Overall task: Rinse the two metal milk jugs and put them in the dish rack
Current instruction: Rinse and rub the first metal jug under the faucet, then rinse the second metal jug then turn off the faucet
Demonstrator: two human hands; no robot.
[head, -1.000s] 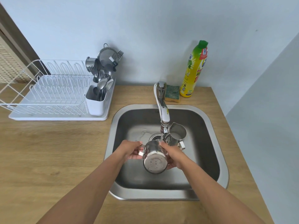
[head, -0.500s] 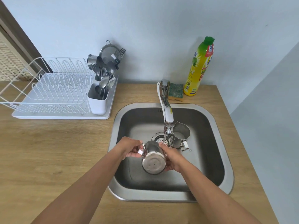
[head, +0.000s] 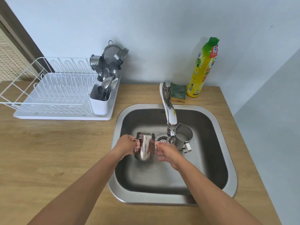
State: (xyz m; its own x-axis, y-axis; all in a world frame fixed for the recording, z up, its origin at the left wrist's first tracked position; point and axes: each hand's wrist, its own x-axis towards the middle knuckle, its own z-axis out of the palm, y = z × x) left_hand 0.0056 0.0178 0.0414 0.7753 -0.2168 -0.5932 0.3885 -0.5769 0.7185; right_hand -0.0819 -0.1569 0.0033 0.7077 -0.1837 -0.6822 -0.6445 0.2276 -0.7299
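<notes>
The first milk jug (head: 145,146) hangs upright over the sink (head: 227,159), the left hand (head: 128,144) with fingers clamped round its handle. The right hand (head: 167,151), fingers loosely apart, sits just beside its wall. The second jug (head: 184,137) stands beyond those fingers, under the tap (head: 170,114). Best drained before crossing the wooden bench (head: 48,151) to the dish rack (head: 56,95), well left.

Soft, even daylight; wide-angle bowing at the edges; motion blur smears the held jug (head: 146,146); sink (head: 217,120) glints mildly.
</notes>
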